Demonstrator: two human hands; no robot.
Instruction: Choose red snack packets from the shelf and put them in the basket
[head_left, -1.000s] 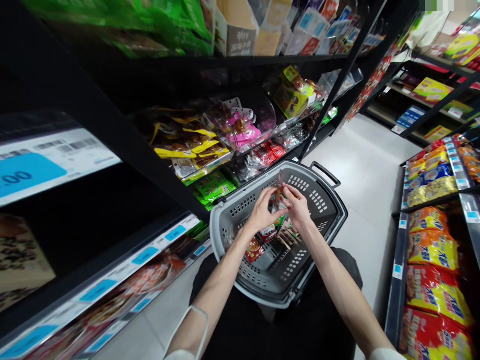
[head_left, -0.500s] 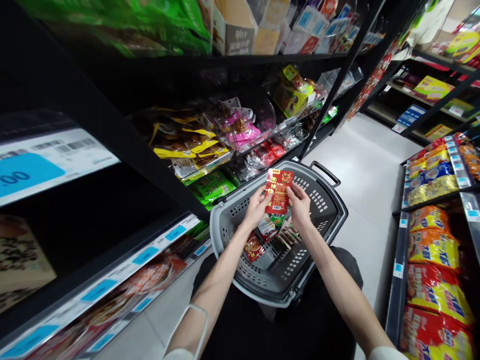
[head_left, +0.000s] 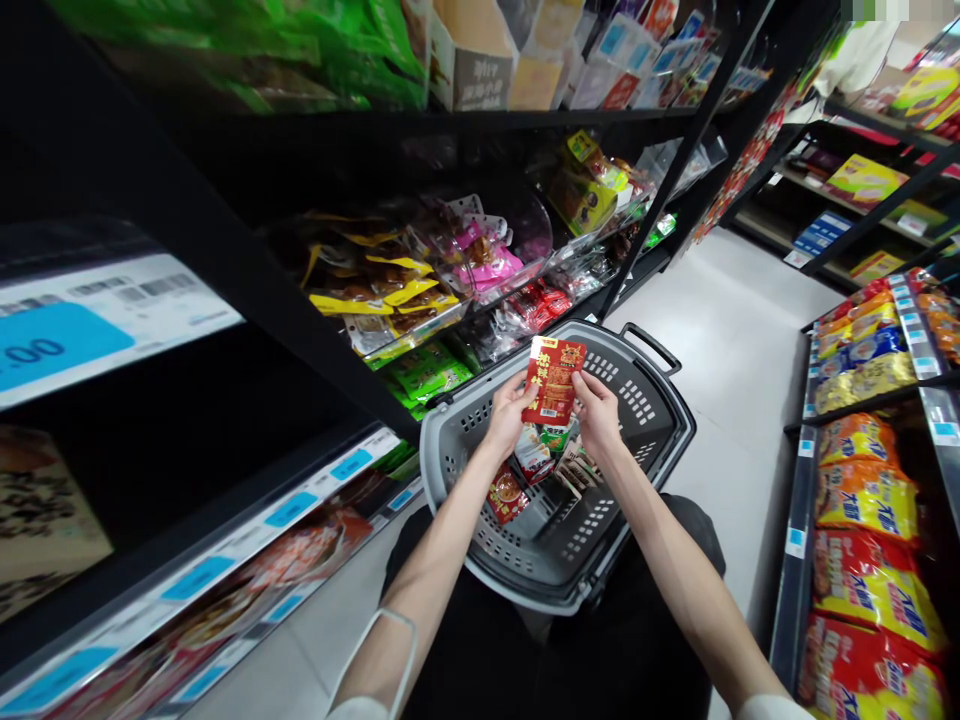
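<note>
A flat red snack packet (head_left: 556, 380) with yellow lettering is held up between both hands, over the basket. My left hand (head_left: 509, 412) pinches its left edge, thumb on the front. On the other edge, my right hand (head_left: 598, 408) grips it the same way. Below is a grey shopping basket (head_left: 457, 450) with slotted walls, and its black handle (head_left: 651, 345) sticks out at the far side. Inside it lie a red packet (head_left: 508, 494), a white and red packet (head_left: 534, 455) and several small striped packets (head_left: 579, 470), partly hidden by my hands.
Black shelving on the left carries yellow-edged snack bags (head_left: 386, 280), pink packets (head_left: 486, 262) and green packets (head_left: 427, 372). A shelf on the right holds red and yellow noodle packs (head_left: 874, 575). Between them runs a pale floor (head_left: 739, 400). My knees are under the basket.
The red packet has tilted slightly and shifted a little to the left, with both hands still on it. The basket and its contents stay where they were.
</note>
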